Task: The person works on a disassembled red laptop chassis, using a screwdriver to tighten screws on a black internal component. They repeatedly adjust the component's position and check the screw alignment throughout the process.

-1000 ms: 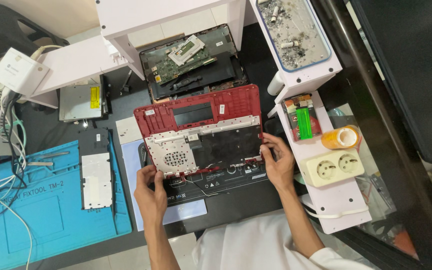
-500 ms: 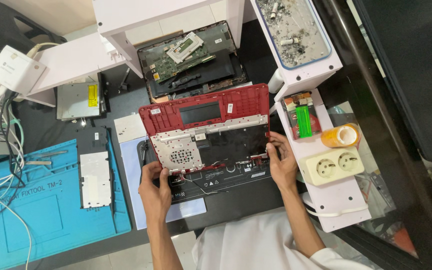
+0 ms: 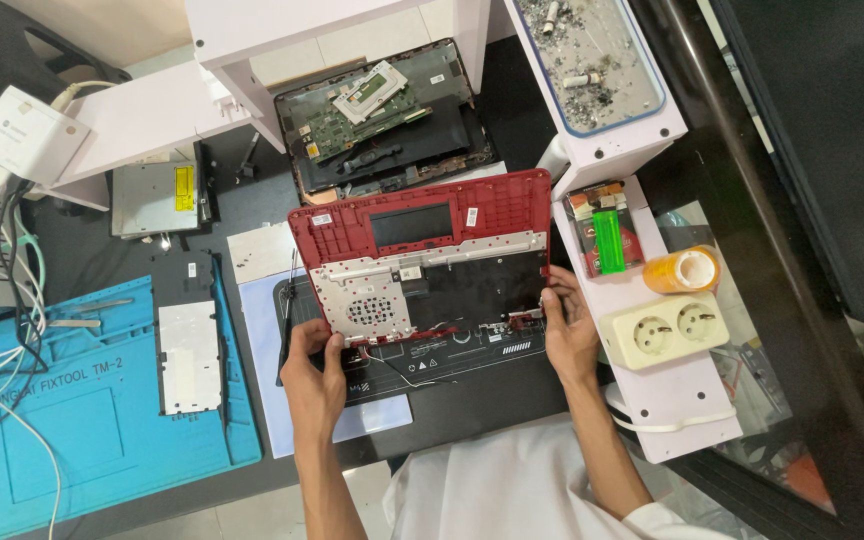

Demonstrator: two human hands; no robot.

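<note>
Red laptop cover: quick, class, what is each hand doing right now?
Left hand: shut on the red cover's lower left corner.
Right hand: shut on its lower right edge.

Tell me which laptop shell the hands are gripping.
The red shell, inner side up: left hand and right hand grip its near corners. The black shell lies untouched behind it.

One red plastic laptop palmrest cover [image 3: 422, 255]; one open black laptop base [image 3: 382, 115] beyond it; one blue silicone work mat [image 3: 72, 410] at left; one cream double wall socket [image 3: 664, 328] at right; one green lighter [image 3: 608, 243]; one orange tape roll [image 3: 682, 270].
</note>
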